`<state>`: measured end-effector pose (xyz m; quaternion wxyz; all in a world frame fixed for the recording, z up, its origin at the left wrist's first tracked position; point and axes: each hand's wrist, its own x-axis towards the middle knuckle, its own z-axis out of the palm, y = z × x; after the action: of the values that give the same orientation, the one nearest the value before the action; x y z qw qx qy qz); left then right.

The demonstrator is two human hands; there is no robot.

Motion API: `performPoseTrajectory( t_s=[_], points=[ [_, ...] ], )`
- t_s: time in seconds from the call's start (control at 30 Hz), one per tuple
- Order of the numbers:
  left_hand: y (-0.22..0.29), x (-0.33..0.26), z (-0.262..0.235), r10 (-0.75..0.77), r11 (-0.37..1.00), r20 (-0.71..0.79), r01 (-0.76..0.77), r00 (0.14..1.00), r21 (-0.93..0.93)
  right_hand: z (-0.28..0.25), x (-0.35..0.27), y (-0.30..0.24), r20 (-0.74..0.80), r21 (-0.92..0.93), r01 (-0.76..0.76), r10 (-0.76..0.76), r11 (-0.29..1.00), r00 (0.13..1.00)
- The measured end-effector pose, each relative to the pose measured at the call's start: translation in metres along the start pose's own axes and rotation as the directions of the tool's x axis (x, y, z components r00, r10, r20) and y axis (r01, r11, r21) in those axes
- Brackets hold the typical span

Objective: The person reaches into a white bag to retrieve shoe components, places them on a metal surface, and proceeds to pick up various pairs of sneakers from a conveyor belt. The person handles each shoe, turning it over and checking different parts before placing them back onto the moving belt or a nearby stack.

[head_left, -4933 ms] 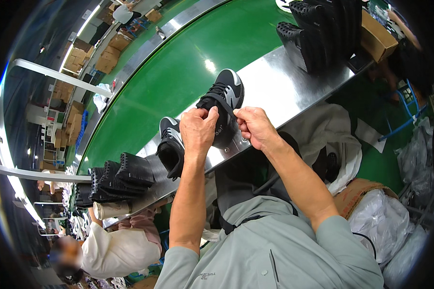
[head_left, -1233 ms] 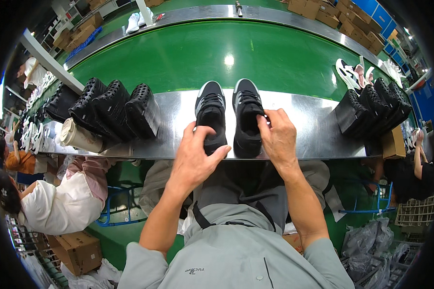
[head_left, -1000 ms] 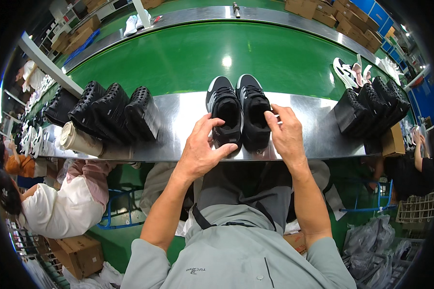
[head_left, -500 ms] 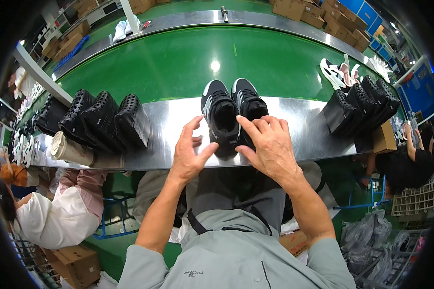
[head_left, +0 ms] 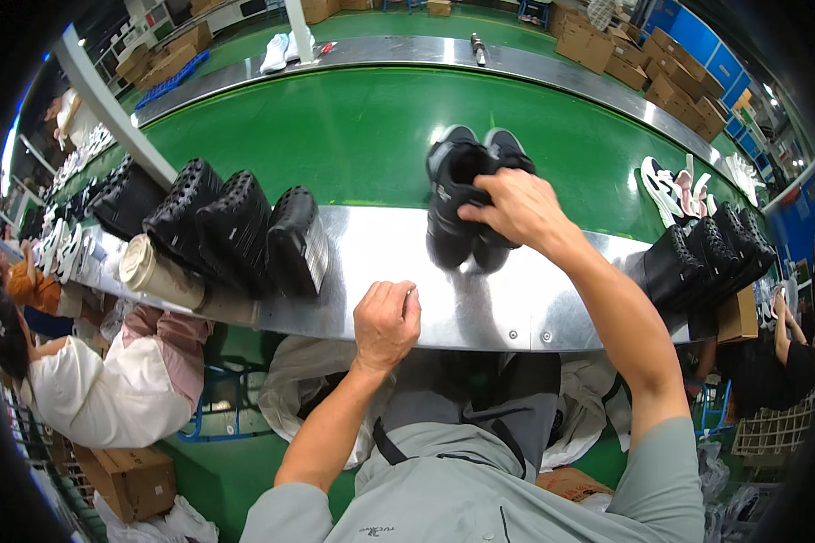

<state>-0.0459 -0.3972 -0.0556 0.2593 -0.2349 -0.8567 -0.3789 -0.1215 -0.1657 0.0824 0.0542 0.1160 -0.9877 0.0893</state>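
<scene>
A pair of black sneakers with grey toes (head_left: pixel 450 201) stands side by side across the far edge of the metal worktop, toes over the green belt. My right hand (head_left: pixel 521 206) grips them at the collars and heels, its thumb by the left shoe's opening; its fingers partly hide the right shoe. My left hand (head_left: pixel 387 319) is closed above the near edge of the metal, apart from the shoes. A tiny dark spot shows by its thumb tip, too small to name.
Black ridged shoe-shaped blocks (head_left: pixel 235 226) stand in a row at left, beside a lidded paper cup (head_left: pixel 158 271). Similar black blocks (head_left: pixel 675 267) stand at right, near white-and-black shoe uppers (head_left: pixel 663 190). The green belt (head_left: pixel 353 136) runs beyond the metal worktop (head_left: pixel 371 240). People sit at both sides.
The sneakers have moved away from me, onto the belt's edge, with my right hand now gripping them. My left hand has drawn back from beside them and closed.
</scene>
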Motion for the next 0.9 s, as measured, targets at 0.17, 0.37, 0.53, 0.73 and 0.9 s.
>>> performPoseTrajectory(
  t_s=[0.17,0.37,0.53,0.73,0.9],
  points=[
    [0.003,0.001,0.009,0.048,0.999,-0.03,-0.048,0.998,-0.005,0.037,0.093,0.01,-0.006,-0.121,0.034,-0.035,0.992,0.999],
    [-0.001,-0.001,0.007,0.067,0.997,-0.028,-0.067,0.997,0.028,0.068,0.129,-0.027,0.137,-0.092,-0.003,0.015,0.996,0.99],
    [0.002,0.002,0.004,0.019,1.0,0.0,-0.019,1.0,-0.019,0.063,0.044,-0.017,-0.355,0.1,0.136,-0.092,0.986,0.93],
    [0.004,0.006,0.001,0.057,0.994,0.045,-0.053,0.997,-0.093,0.09,-0.105,0.091,-0.403,-0.098,-0.231,0.174,0.968,0.899],
    [0.084,0.035,-0.043,0.086,0.781,0.314,0.131,0.946,-0.611,0.114,-0.157,0.116,-0.341,-0.108,-0.468,0.41,0.877,0.846]
  ],
)
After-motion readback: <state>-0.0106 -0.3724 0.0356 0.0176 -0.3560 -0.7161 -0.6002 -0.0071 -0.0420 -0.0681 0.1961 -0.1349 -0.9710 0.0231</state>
